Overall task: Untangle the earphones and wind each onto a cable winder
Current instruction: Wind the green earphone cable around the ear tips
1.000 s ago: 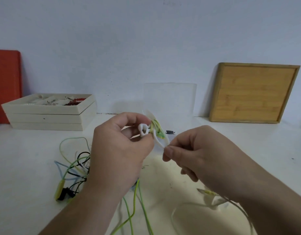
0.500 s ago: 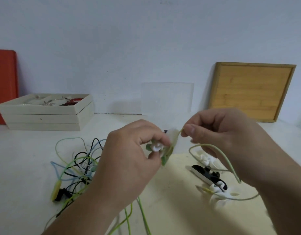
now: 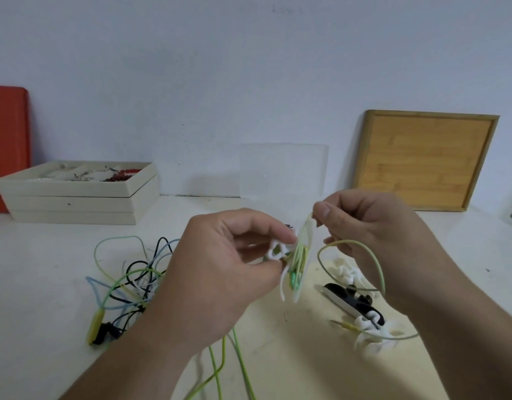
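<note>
Far left, a red board [image 3: 7,148] leans on the wall behind stacked cream trays [image 3: 75,203]; no writing readable on either. Next right, on the white table [image 3: 32,284], lies the tangle of earphone cables [image 3: 133,281], green, blue, black and white strands still knotted, with a yellow-green plug end [image 3: 95,324] at its lower left. Left hand [image 3: 217,272] is raised above the table, thumb and fingertips curled and pinching the white cable winder [image 3: 277,251] by its looped end. The winder's flat body hangs edge-on to the camera, long axis close to vertical, with green cable [image 3: 299,256] turns already wrapped across it. Right hand [image 3: 373,235] sits just right of the winder and slightly higher, fingers curled and pinching the green cable near the winder's top; the free length loops down below that hand and trails right over the table. Judgement: the right hand is the feeding one and the left only steadies, so the next wrap means carrying the cable around that upright axis, with slack to the right. Right again, on the table, a black winder [image 3: 352,304] and white winders [image 3: 373,330] lie close together, well apart from the tangle. Back right, a wooden tray [image 3: 425,160] leans on the wall. No brand, label or legible text anywhere.
</note>
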`<action>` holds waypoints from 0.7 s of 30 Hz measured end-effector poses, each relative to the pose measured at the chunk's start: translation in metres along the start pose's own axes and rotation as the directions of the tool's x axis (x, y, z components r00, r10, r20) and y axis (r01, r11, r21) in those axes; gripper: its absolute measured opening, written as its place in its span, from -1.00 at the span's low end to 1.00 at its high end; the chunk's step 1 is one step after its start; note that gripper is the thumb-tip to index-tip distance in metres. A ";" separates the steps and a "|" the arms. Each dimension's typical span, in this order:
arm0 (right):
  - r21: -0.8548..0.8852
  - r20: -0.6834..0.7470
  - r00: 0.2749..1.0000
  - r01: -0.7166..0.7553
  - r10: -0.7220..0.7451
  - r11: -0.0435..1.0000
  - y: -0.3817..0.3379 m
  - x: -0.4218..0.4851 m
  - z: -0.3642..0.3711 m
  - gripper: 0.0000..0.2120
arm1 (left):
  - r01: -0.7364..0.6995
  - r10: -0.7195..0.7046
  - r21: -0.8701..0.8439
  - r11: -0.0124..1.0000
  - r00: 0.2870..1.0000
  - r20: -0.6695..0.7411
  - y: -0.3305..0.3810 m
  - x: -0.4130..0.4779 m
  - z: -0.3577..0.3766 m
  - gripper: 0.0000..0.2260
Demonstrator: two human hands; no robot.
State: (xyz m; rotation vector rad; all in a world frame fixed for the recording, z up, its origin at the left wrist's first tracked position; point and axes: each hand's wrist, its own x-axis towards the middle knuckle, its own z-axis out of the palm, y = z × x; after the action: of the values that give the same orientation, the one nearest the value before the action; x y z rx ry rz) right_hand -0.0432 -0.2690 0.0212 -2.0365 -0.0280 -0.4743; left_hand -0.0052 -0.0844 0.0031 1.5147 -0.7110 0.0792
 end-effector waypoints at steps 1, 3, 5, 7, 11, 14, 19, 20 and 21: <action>-0.015 0.055 0.998 -0.020 0.020 1.000 0.000 0.000 0.001 -0.71 | 0.000 0.000 -0.035 0.999 1.000 -0.005 0.001 0.000 0.000 -0.71; -0.043 0.210 0.972 -0.095 0.102 0.995 -0.001 -0.002 0.007 -0.63 | 0.013 -0.018 -0.114 0.993 0.999 -0.041 0.002 0.000 0.001 -0.71; 0.006 0.352 0.925 -0.153 0.141 0.988 -0.002 -0.005 0.014 -0.62 | 0.047 -0.065 -0.200 0.979 0.994 -0.086 0.001 0.001 0.001 -0.73; 0.069 0.457 0.882 -0.163 0.114 0.984 0.001 -0.007 0.019 -0.69 | 0.077 -0.116 -0.265 0.961 0.984 -0.136 -0.001 0.001 0.001 -0.76; -0.025 0.613 0.784 -0.111 0.102 0.994 0.003 -0.008 0.016 -0.86 | 0.092 -0.181 -0.252 0.963 0.916 -0.358 -0.007 0.006 -0.005 -0.75; -0.138 0.712 0.675 -0.135 0.193 0.981 -0.002 -0.007 0.000 -0.89 | 0.117 -0.186 -0.159 0.980 0.817 -0.546 -0.014 0.010 -0.017 -0.79; -0.343 0.548 0.783 -0.112 0.296 0.932 -0.006 -0.004 -0.029 -0.94 | 0.114 -0.180 -0.138 0.984 0.638 -0.749 -0.019 0.014 -0.037 -0.85; -0.428 0.406 0.856 -0.133 0.321 0.894 -0.003 -0.002 -0.034 -0.92 | 0.106 -0.178 -0.144 0.984 0.621 -0.764 -0.019 0.015 -0.039 -0.86; -0.493 0.238 0.913 -0.180 0.331 0.851 0.001 0.000 -0.038 -0.88 | 0.103 -0.175 -0.142 0.985 0.610 -0.773 -0.019 0.016 -0.041 -0.85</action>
State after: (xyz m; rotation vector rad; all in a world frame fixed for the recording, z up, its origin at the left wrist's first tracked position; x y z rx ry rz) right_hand -0.0552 -0.3021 0.0361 -2.5240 0.1838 0.0343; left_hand 0.0320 -0.0539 -0.0023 1.2670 0.1282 0.5613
